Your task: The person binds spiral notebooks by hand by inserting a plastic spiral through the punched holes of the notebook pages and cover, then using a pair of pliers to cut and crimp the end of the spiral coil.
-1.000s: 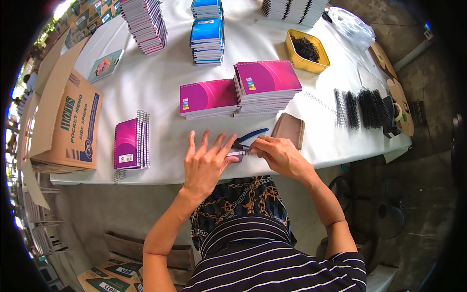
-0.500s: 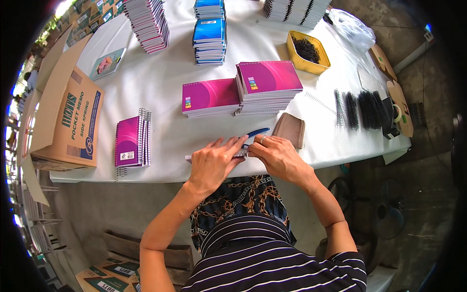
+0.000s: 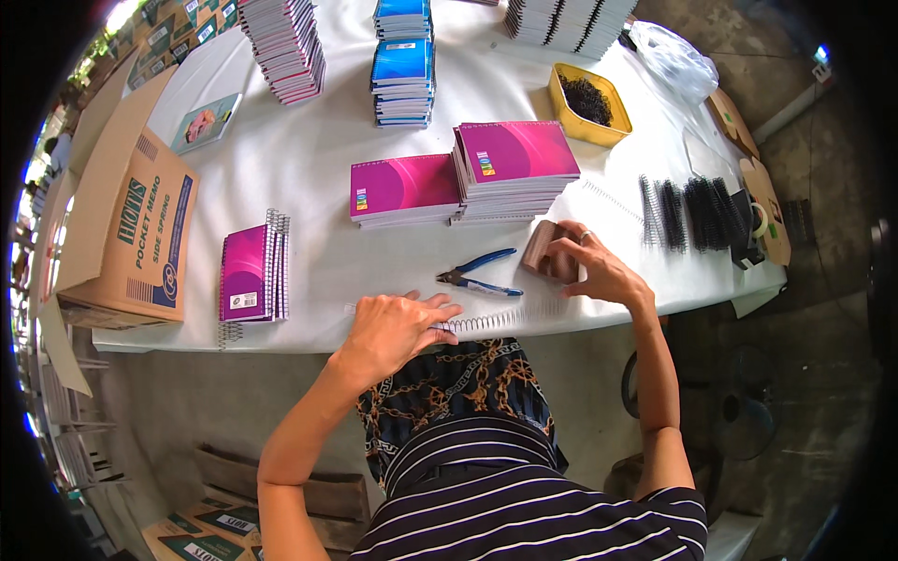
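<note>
My left hand [image 3: 398, 323] is closed over a small notebook at the table's front edge, hiding most of it. From under its fingers a thin wire spiral coil [image 3: 486, 322] sticks out to the right along the edge. Farther right, the thumb and fingers of my right hand [image 3: 599, 266] are curled round a brown folded cloth pad [image 3: 541, 251], which is bent in the grip. Between the two hands lie blue-handled cutting pliers [image 3: 488, 258], untouched, with their jaws toward my left hand.
Ahead stand two stacks of magenta notebooks [image 3: 516, 150]. A spiral-bound magenta notebook pile [image 3: 245, 271] and a cardboard box [image 3: 154, 234] are at the left. A yellow tub [image 3: 617, 112] of black bits and black coils [image 3: 706, 215] are at the right. Blue notebooks [image 3: 404, 61] stand farther back.
My right hand has let go of the pliers, which now lie on the table, and has moved right onto the brown cloth pad. The left hand has shifted slightly left, and the coil now shows.
</note>
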The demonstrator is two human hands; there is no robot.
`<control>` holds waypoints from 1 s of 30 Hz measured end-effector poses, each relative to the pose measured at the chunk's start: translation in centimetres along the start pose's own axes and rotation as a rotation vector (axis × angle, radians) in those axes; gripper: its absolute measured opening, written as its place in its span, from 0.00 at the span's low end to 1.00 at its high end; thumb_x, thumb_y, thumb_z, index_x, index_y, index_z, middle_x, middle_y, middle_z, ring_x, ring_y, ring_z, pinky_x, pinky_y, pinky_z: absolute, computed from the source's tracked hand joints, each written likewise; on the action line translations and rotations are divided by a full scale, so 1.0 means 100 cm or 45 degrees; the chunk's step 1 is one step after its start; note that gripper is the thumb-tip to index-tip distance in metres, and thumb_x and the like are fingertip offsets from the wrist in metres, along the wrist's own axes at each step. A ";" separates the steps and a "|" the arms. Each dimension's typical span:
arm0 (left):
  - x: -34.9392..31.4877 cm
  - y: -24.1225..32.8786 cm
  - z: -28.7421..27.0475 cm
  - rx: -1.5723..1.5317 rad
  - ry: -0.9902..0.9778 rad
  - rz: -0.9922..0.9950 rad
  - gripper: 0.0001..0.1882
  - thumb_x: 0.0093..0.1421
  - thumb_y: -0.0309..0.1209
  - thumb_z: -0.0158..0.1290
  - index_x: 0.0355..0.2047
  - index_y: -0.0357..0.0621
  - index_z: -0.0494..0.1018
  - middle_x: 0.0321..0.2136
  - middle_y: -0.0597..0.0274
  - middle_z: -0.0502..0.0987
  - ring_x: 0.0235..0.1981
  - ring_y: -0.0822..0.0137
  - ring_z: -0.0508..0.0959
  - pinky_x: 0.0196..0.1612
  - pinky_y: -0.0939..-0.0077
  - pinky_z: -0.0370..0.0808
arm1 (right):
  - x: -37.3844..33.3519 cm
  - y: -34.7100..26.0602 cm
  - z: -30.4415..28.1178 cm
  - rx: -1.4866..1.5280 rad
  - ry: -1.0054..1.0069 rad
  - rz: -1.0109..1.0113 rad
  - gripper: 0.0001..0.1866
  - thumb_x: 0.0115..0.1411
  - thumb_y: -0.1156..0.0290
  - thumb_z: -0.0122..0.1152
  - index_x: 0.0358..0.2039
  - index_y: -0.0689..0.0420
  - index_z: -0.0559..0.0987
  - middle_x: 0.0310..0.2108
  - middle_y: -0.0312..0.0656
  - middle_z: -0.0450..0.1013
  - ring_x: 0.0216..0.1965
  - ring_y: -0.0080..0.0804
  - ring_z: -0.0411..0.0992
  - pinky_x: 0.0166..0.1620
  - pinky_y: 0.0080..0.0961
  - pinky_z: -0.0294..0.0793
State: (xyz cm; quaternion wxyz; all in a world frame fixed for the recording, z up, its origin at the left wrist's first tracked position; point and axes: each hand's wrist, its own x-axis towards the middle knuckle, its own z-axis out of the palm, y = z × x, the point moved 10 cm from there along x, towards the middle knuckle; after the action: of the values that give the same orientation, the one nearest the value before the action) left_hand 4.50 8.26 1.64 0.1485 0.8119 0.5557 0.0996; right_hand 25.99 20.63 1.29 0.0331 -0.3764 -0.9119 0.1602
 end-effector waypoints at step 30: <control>-0.018 -0.039 -0.027 0.206 0.351 -0.116 0.33 0.50 0.49 0.63 0.56 0.56 0.73 0.50 0.70 0.79 0.50 0.58 0.79 0.53 0.59 0.75 | 0.074 -0.120 0.033 1.206 -0.527 -0.357 0.29 0.58 0.49 0.60 0.45 0.65 0.83 0.52 0.54 0.74 0.54 0.47 0.72 0.59 0.40 0.66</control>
State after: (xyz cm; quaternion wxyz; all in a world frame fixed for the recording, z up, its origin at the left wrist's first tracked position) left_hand -0.44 8.20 2.80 0.0095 0.7737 0.6134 0.1582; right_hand 12.00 16.87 1.52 0.0398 -0.1553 -0.7689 0.6190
